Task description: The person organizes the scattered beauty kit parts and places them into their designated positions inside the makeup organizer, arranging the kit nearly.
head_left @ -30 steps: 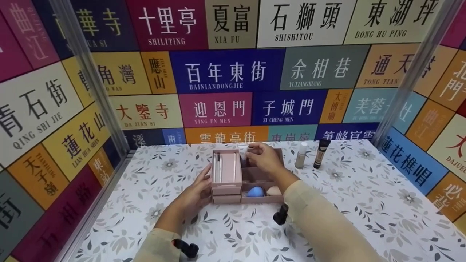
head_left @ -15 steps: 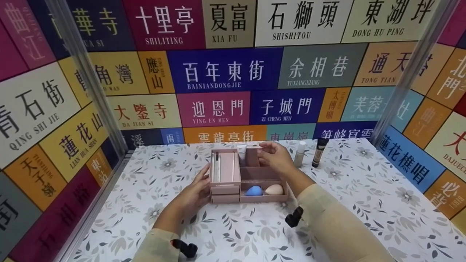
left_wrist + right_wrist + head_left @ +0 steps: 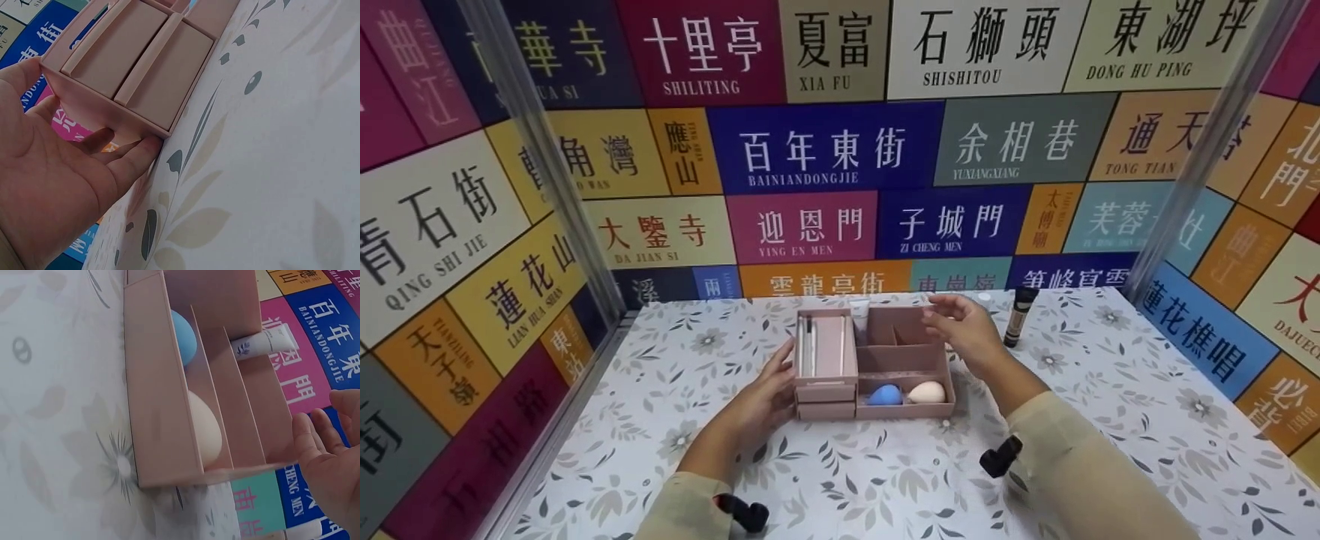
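A dusty-pink desktop organizer (image 3: 906, 411) stands on the table. Its front tray holds a blue makeup sponge (image 3: 885, 395) and a beige makeup sponge (image 3: 927, 392). A white squeeze tube (image 3: 264, 344) stands upright in the rear compartment, beside the drawer section. My left hand (image 3: 67, 157) rests its extended fingers against the organizer's left side, by the two drawers (image 3: 163, 73). My right hand (image 3: 969, 330) hovers at the back right corner with loosely bent fingers, holding nothing. Behind it a white-capped bottle (image 3: 304, 531) is mostly hidden in the head view.
A black tube (image 3: 1018, 318) stands on the table right of my right hand. Slim sticks (image 3: 809, 345) lie in the organizer's top left tray. Walls of coloured sign panels (image 3: 825, 146) enclose the flower-patterned table (image 3: 885, 480) at the back and sides.
My right hand has left the white tube in the rear compartment and moved right, past the organizer's edge, covering the white-capped bottle in the head view. The left hand has stayed in place.
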The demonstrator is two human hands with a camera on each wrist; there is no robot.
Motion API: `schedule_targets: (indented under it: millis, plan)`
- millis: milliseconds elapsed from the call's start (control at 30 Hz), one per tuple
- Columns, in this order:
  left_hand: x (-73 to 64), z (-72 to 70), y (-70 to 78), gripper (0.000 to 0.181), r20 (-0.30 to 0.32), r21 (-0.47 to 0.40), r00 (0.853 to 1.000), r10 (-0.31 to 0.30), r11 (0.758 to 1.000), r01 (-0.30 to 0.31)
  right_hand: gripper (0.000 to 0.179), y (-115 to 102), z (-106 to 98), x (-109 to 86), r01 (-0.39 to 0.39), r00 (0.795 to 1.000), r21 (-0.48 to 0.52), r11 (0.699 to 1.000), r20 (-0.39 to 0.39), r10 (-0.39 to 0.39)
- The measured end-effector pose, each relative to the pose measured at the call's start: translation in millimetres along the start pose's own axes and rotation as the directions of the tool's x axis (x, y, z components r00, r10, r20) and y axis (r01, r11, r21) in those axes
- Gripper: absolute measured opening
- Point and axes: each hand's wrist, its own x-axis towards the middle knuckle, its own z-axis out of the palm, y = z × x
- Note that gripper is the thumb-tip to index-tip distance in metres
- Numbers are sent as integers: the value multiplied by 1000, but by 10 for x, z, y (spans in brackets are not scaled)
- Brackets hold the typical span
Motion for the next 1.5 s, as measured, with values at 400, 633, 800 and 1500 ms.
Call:
schedule_targets:
  millis: [400,633,800,1500]
  plan:
    - [21,-15,-33,67,41,-6,998,39,999,-39,46,118,-606,-145,-32,997,-6,999,-65,32]
    - [17,-15,-28,67,37,0,999,40,999,-40,54,204,-908,-222,-57,993,-40,998,-101,53]
    - [11,-15,-23,67,33,8,999,36,999,-36,44,260,-1087,-233,-82,986,-73,994,-152,70]
    - [-7,-7,-23,65,28,-9,999,37,999,-37,62,423,-1439,28,-238,912,-118,964,-369,180]
